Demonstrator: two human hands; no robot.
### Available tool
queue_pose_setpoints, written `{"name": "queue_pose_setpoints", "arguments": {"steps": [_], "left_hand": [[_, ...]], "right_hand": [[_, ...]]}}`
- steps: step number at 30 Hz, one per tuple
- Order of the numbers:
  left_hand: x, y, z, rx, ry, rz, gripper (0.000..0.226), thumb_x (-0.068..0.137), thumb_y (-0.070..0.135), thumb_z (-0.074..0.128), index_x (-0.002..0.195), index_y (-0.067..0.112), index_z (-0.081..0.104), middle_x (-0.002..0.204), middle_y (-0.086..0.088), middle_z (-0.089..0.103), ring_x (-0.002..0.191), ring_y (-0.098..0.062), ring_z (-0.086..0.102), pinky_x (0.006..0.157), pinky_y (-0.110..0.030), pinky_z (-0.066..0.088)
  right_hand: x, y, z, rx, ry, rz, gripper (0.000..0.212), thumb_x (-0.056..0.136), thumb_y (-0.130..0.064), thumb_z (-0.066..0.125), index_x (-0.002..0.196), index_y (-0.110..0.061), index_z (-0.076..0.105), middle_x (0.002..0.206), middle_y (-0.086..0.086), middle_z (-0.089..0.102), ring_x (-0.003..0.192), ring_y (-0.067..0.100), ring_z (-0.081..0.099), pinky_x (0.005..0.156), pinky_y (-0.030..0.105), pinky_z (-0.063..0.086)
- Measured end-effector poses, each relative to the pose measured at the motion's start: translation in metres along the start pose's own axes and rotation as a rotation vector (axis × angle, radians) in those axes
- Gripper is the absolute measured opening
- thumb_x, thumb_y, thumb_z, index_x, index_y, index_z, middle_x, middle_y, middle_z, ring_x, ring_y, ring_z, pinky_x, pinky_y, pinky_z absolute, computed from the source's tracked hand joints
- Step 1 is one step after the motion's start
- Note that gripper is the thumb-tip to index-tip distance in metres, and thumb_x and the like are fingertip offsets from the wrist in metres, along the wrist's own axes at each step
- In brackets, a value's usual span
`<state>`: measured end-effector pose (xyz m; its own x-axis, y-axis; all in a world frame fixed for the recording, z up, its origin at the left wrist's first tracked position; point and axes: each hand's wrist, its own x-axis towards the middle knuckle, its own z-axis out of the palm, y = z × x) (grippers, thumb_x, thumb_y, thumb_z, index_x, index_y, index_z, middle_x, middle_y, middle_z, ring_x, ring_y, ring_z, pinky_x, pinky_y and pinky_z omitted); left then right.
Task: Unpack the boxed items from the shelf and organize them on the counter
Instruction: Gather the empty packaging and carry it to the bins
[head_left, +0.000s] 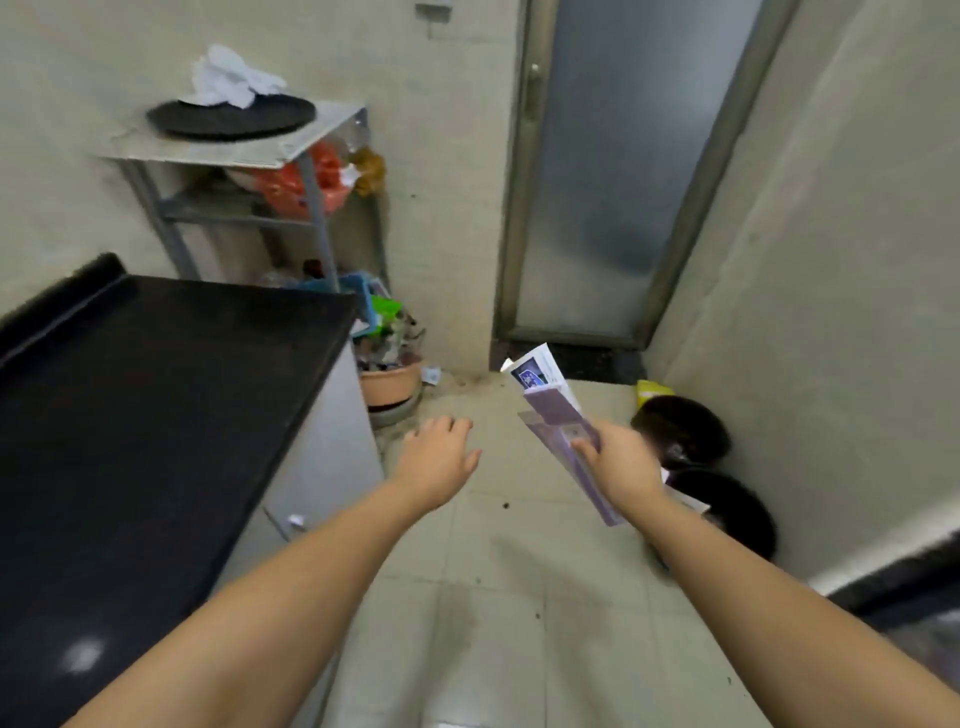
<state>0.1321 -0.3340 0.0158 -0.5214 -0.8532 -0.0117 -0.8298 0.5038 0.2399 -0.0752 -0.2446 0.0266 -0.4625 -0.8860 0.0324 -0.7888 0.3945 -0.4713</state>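
My right hand (621, 460) grips a long flat purple box (558, 415) with a white printed sheet tucked against it, held out over the tiled floor. To its left, my left hand (439, 457) hovers with nothing in it, fingers loosely apart, just past the corner of the counter. The black counter (156, 395) fills the left side of the view. Behind it against the wall stands a metal shelf (249, 208), with orange bags on its middle level and mixed clutter at the bottom.
A black round tray (231, 118) with a white cloth lies on the shelf top. A pink basin (389, 384) of odds and ends sits on the floor by the shelf. Two dark round pans (722, 509) lean at the right wall. A frosted door (618, 182) is ahead.
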Motion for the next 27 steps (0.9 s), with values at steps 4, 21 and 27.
{"name": "queue_pose_setpoints", "arguments": {"steps": [4,21,27], "left_hand": [[0.061,0.084,0.046,0.068,-0.110,0.175,0.040,0.093,0.038,0.042,0.126,0.015,0.044,0.127,-0.012,0.051,0.119,-0.030,0.046,0.095,-0.042,0.037],[0.277,0.281,0.159,0.186,-0.428,0.689,0.043,0.095,0.036,0.037,0.131,0.014,0.042,0.130,-0.010,0.050,0.122,-0.027,0.044,0.097,-0.041,0.035],[0.335,0.336,0.191,0.172,-0.510,0.748,0.042,0.095,0.037,0.036,0.130,0.015,0.042,0.128,-0.011,0.050,0.119,-0.029,0.045,0.094,-0.041,0.036]], "right_hand": [[0.009,0.099,-0.027,-0.049,0.016,0.184,0.019,0.090,-0.026,0.051,0.099,-0.011,0.060,0.101,0.016,0.068,0.094,0.036,0.062,0.065,0.035,0.039],[0.100,0.306,-0.070,-0.077,-0.069,0.860,0.028,0.094,-0.033,0.039,0.102,-0.013,0.056,0.091,0.009,0.066,0.083,0.028,0.062,0.071,0.035,0.049],[0.147,0.355,-0.077,-0.028,-0.031,0.888,0.021,0.095,-0.031,0.042,0.094,-0.016,0.056,0.084,0.007,0.066,0.078,0.026,0.063,0.074,0.042,0.055]]}}
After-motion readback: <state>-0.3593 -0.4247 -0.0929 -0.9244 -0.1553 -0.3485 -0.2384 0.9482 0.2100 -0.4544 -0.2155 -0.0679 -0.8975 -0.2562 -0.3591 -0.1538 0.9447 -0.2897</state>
